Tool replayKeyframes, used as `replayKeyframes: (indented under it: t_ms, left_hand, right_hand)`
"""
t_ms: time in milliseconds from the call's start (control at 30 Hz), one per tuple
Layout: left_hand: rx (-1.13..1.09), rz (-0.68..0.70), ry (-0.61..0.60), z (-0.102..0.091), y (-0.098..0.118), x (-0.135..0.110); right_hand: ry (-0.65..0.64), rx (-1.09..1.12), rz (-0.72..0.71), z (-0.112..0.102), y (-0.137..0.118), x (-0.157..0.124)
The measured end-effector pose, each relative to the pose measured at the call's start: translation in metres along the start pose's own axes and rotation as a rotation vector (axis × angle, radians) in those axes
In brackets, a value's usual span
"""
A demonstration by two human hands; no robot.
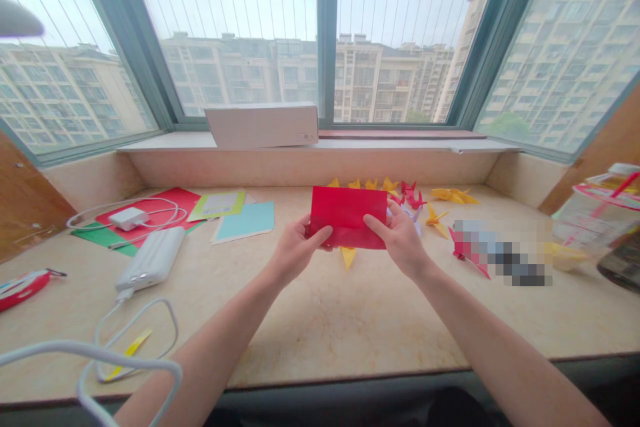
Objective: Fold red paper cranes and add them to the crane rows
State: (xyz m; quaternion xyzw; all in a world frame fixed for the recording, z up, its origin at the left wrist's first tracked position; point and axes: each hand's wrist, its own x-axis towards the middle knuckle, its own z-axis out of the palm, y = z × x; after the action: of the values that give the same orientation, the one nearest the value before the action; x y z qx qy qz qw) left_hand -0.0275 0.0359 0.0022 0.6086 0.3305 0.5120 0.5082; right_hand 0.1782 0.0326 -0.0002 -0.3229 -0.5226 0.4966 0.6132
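Note:
A sheet of red paper (349,210), rectangular and smooth, is held up over the middle of the counter. My left hand (299,240) grips its lower left side, thumb across the front and fingers behind. At the right edge my right hand (399,233) pinches it the same way, its thumb lying on the paper's face. Whether the sheet is folded I cannot tell. Behind and around it lie folded paper figures: a yellow one (348,257) partly hidden below the sheet, red ones (413,195) and another yellow one (437,221) to the right.
Coloured paper (247,221), a white power bank (153,260), a charger (129,217) and a looped cable (65,347) occupy the left. On the right stand a plastic cup (595,213) and a blurred-out item (505,253). A white box (263,127) rests on the windowsill.

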Motion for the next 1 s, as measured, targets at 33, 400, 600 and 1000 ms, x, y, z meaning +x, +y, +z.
replayKeyframes:
  t_ms: [33,400,600,1000]
  left_hand:
    - [-0.007,-0.001,0.003,0.000,0.000,0.000]
    - [-0.012,-0.074,-0.026,-0.002,0.002,-0.001]
    - [-0.063,-0.110,0.089,-0.002,0.003,0.000]
    - [-0.043,0.021,0.210,0.001,0.006,-0.004]
  right_hand:
    - [0.008,-0.005,0.008,-0.002,0.001,0.001]
    - [-0.039,-0.086,-0.053,-0.007,0.002,0.000]
    - [-0.114,-0.297,-0.184,-0.010,0.005,-0.002]
    - [-0.131,-0.577,-0.315,-0.012,0.013,-0.004]
